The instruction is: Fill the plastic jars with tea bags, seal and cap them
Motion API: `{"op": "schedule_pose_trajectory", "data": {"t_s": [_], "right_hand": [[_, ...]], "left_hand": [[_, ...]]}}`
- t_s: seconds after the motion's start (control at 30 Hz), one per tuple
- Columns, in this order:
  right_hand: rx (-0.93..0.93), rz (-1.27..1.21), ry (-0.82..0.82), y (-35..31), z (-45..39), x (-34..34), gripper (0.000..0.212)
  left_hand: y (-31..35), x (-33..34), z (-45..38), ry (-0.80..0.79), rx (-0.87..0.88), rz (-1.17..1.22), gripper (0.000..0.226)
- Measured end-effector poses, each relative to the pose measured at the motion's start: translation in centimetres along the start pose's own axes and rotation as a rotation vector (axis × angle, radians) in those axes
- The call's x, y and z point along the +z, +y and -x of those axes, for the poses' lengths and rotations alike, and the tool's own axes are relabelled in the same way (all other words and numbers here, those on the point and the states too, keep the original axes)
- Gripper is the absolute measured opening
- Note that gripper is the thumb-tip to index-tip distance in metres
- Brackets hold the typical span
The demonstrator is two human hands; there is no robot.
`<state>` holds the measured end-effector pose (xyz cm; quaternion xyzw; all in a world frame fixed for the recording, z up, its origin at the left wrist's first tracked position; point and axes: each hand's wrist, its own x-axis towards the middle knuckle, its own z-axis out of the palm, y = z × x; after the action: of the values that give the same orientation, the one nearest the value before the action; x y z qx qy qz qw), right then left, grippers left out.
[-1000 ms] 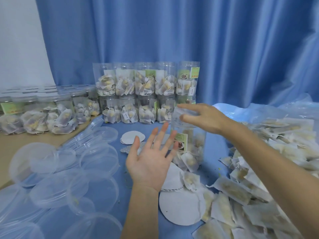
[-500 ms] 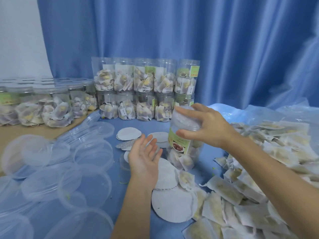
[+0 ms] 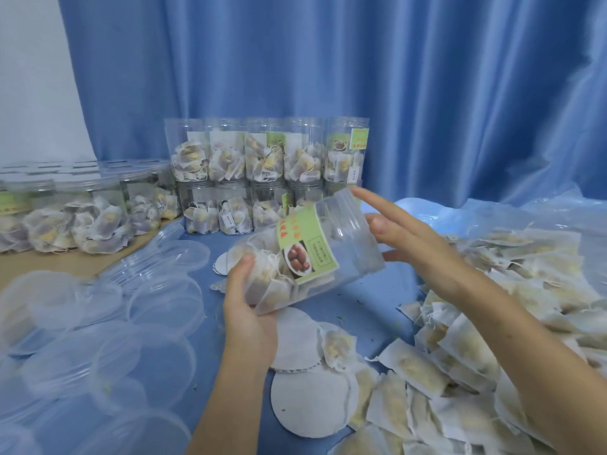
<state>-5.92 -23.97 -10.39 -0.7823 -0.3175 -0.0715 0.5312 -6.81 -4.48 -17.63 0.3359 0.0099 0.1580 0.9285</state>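
- Head view shows my left hand (image 3: 249, 310) holding the bottom of the jar (image 3: 305, 254), with my thumb curled up its side. The jar is tipped over, its open mouth pointing up and away to the right.
- My right hand (image 3: 410, 244) is at the mouth of the jar, fingers out straight and wide, holding nothing. It touches the rim, I think (I cannot be sure).
- The tea bags inside have slid down to the bottom end. About half the jar looks empty, so I should put more in.
- The big heap of tea bags (image 3: 476, 366) lies right of the jar. I should grab from there and drop them in while I keep the mouth up, so none fall out.
- White round seals (image 3: 312, 405) lie just below the jar, toward me. Clear lids (image 3: 157, 307) lie left of it. Those come after filling.
- Full jars (image 3: 266, 159) stand stacked behind the jar.
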Motion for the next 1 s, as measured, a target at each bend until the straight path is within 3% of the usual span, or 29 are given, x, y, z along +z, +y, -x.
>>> {"op": "schedule_pose_trajectory", "data": {"t_s": [0.13, 0.37, 0.5, 0.57, 0.67, 0.73, 0.8, 0.87, 0.93, 1.0], "right_hand": [[0.048, -0.046, -0.081, 0.8, 0.2, -1.2, 0.071], [-0.079, 0.149, -0.193, 1.3, 0.5, -1.3, 0.078], [-0.087, 0.182, -0.143, 1.3, 0.4, -1.2, 0.074], [0.029, 0.103, -0.058, 1.4, 0.3, -0.5, 0.062], [0.317, -0.015, 0.01, 1.6, 0.0, 0.9, 0.053], [0.379, 0.026, 0.023, 1.5, 0.0, 1.4, 0.053], [0.332, 0.068, 0.003, 1.6, -0.1, 1.2, 0.07], [0.154, 0.119, -0.06, 1.7, -0.1, 1.2, 0.083], [-0.012, 0.205, -0.081, 1.5, 0.1, 1.4, 0.089], [-0.104, 0.361, -0.025, 1.7, 0.2, 2.0, 0.084]], "left_hand": [[0.4, -0.5, -0.5, 0.051, 0.019, -0.025, 0.015], [0.6, -0.9, -0.4, 0.037, -0.049, -0.153, 0.047], [0.4, -1.2, -0.4, 0.034, -0.002, -0.134, 0.025], [0.3, -1.4, -0.5, 0.033, 0.059, -0.107, 0.015], [0.3, -1.8, -0.8, 0.028, 0.13, -0.106, 0.03], [0.4, -1.9, -0.7, 0.022, 0.149, -0.111, 0.035], [0.5, -1.8, -0.7, 0.024, 0.141, -0.108, 0.03], [0.5, -1.5, -0.7, 0.061, 0.103, -0.138, 0.019], [0.4, -1.5, -0.6, 0.101, 0.014, -0.185, 0.038], [0.2, -1.6, -0.7, 0.128, -0.061, -0.2, 0.043]]}}
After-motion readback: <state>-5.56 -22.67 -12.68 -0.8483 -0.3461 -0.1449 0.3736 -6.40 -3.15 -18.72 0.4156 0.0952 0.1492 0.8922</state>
